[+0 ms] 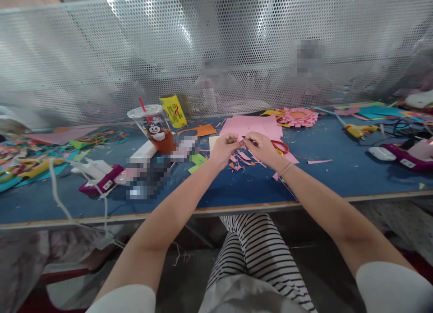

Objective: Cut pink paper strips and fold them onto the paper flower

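Note:
Both of my hands meet above the blue table, fingertips pinched on a small piece of pink paper (240,139). My left hand (223,148) grips it from the left, my right hand (261,147) from the right. Just behind them lies a large sheet of pink paper (253,125). Red-handled scissors (281,146) rest beside my right hand, partly hidden by it. Pink paper scraps (241,159) are scattered on the table below my fingers. Green paper (196,163) lies left of the scraps.
A plastic cup of brown drink (155,130) stands to the left, near a yellow packet (174,111). Purple power strips (101,181) with cables sit at both sides. A fringed pink paper ring (299,117) and a yellow glue gun (359,131) lie right. A perforated metal screen (237,42) closes the back.

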The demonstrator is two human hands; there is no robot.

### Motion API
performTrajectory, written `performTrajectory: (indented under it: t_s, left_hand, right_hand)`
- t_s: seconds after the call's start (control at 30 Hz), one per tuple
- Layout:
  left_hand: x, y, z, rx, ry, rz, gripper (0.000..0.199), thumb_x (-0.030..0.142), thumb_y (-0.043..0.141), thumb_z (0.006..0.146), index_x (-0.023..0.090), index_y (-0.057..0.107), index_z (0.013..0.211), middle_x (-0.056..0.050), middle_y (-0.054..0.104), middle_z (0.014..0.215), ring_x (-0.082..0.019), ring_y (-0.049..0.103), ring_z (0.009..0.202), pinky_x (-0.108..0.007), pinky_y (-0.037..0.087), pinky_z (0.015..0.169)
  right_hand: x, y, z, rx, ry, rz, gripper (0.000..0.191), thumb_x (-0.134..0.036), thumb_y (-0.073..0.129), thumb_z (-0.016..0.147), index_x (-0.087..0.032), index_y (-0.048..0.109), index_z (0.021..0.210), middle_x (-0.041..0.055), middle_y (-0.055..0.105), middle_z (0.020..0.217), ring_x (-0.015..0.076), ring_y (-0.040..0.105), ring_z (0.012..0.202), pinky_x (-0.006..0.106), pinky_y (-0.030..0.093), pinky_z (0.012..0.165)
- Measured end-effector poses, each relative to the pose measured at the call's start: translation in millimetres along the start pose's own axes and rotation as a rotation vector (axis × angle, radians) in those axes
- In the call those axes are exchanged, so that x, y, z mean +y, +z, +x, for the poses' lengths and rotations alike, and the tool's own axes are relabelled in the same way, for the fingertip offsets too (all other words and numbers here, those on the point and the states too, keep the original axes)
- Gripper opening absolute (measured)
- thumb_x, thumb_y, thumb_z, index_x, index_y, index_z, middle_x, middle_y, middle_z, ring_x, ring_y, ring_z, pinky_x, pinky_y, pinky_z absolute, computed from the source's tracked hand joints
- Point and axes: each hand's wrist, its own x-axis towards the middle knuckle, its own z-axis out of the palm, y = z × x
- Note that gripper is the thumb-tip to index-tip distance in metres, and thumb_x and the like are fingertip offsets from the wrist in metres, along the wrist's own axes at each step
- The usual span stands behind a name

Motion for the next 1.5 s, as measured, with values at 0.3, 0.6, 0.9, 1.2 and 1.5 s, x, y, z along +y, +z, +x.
performTrajectory:
  t_s: [0.3,0.6,0.9,1.2,1.5]
  left_hand:
    - [6,1.0,-4,-0.052,-0.108,-0.067,0.025,0.02,0.074,0.057,0.013,0.058,0.074,0.0,0.062,0.066,-0.008,0.059,0.061,-0.023,0.047,0.068]
    - [6,3.0,-5,0.0,-0.038,0.014,0.024,0.026,0.074,0.057,0.013,0.058,0.069,0.001,0.06,0.06,-0.007,0.057,0.057,-0.021,0.046,0.064]
    - [5,3.4,-6,0.0,-0.016,0.077,0.025,0.026,0.074,0.057,0.013,0.058,0.07,0.002,0.058,0.059,-0.008,0.057,0.056,-0.023,0.047,0.062]
    - [7,3.0,-6,-0.013,-0.044,0.062,0.029,0.031,0.074,0.058,0.012,0.059,0.073,0.001,0.06,0.061,-0.008,0.059,0.058,-0.023,0.048,0.063]
    - [7,2.7,-6,-0.019,-0.039,0.017,0.028,0.029,0.075,0.058,0.013,0.059,0.073,0.001,0.061,0.062,-0.008,0.06,0.06,-0.023,0.048,0.066]
  right_hand:
    - [6,-1,1,-0.038,0.077,0.189,0.016,-0.023,0.043,0.078,-0.019,0.041,0.062,-0.004,0.039,0.057,0.0094,0.037,0.054,0.023,0.029,0.052]
    - [12,3,0,-0.044,0.148,0.436,0.025,-0.033,0.034,0.086,-0.02,0.043,0.067,-0.0002,0.047,0.068,0.0117,0.047,0.062,0.024,0.039,0.054]
    - [3,-2,1,-0.05,0.066,0.102,0.025,-0.026,0.041,0.082,-0.02,0.035,0.059,-0.003,0.038,0.055,0.0113,0.038,0.055,0.025,0.029,0.054]
    - [6,-2,1,-0.056,0.09,0.159,0.025,-0.032,0.039,0.085,-0.019,0.04,0.063,-0.002,0.042,0.059,0.0112,0.042,0.058,0.025,0.033,0.055]
    - [14,-6,1,0.132,0.035,0.193,0.015,-0.029,0.051,0.079,-0.019,0.056,0.089,0.0046,0.06,0.087,0.0157,0.057,0.079,0.028,0.048,0.065]
